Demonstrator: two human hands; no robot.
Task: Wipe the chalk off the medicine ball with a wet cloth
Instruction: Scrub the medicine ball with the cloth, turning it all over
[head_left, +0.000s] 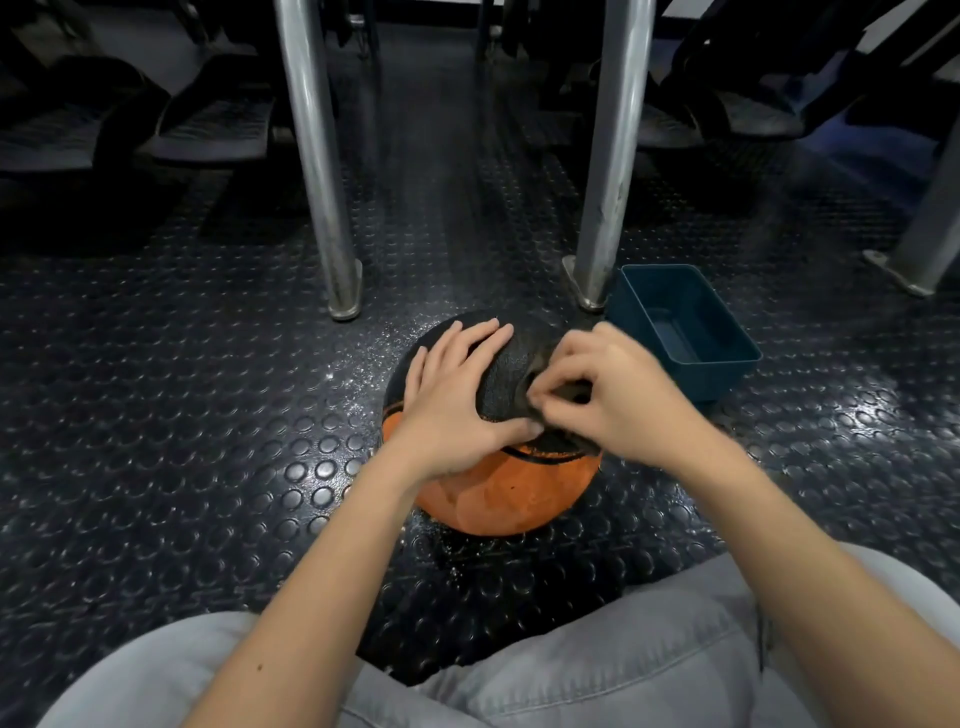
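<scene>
Studded floor (208, 415) — ball (509, 493) under fingers (483, 343) (cloth (566, 392) in right)

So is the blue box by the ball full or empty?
Looks empty: the dark blue rectangular plastic tub stands upright and its bare bottom shows inside. Whether shallow clear water lies there, cannot tell.

Ball (514, 493), cloth (571, 391), tub (722, 376): one each
</scene>
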